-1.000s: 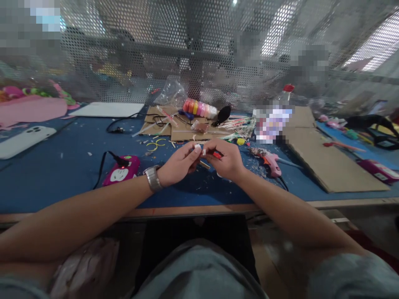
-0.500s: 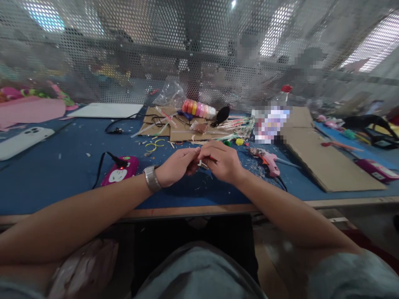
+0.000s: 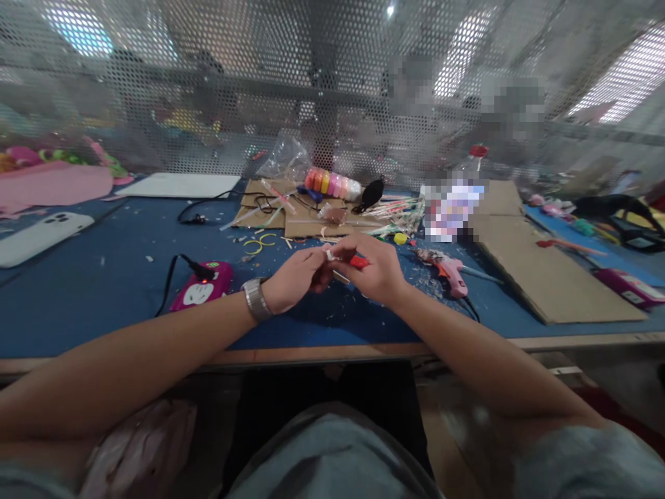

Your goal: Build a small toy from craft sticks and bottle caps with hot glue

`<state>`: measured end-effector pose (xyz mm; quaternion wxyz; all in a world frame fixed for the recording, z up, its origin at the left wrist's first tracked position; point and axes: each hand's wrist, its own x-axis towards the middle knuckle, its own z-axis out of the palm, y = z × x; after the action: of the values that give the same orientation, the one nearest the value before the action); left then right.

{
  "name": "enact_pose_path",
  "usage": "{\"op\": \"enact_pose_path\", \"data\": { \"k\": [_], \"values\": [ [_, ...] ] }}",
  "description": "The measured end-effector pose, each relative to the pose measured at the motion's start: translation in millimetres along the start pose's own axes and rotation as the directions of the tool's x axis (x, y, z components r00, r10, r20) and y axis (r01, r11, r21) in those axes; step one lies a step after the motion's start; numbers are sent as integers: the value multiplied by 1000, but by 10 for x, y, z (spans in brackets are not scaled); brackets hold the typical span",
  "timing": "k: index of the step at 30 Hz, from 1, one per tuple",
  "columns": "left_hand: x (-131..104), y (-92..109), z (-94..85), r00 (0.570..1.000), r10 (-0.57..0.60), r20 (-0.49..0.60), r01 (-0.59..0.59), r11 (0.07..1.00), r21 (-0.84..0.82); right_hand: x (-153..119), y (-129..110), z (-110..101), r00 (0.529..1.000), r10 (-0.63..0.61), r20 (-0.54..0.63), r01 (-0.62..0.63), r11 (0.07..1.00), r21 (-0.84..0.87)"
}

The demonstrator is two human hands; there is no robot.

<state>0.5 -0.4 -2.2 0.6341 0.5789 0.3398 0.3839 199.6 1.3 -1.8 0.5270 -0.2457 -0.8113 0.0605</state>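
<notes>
White piece raised since earlier frame, now pinched where left hand and right hand meet, behind table's front edge; right also gripping red object.

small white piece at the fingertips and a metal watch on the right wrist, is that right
The metal watch is on the left wrist, not the right, as the head view shows; the small white piece is at the fingertips, as you say.
</notes>
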Motion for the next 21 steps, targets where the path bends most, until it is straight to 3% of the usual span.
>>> {"op": "enact_pose_path", "data": {
  "k": [8,17,21],
  "values": [
    [-6,10,0,1000,-16,20,17,999,-49,3,17,-10,1000,-15,14,14,1000,27],
    [-67,113,53,968,-208,141,231,958,-173,-28,-67,-17,980,-192,47,194,980,-43],
    [-66,100,44,960,-234,154,263,944,-202,-56,-70,-14,969,-231,86,240,966,-102]
  ]
}}
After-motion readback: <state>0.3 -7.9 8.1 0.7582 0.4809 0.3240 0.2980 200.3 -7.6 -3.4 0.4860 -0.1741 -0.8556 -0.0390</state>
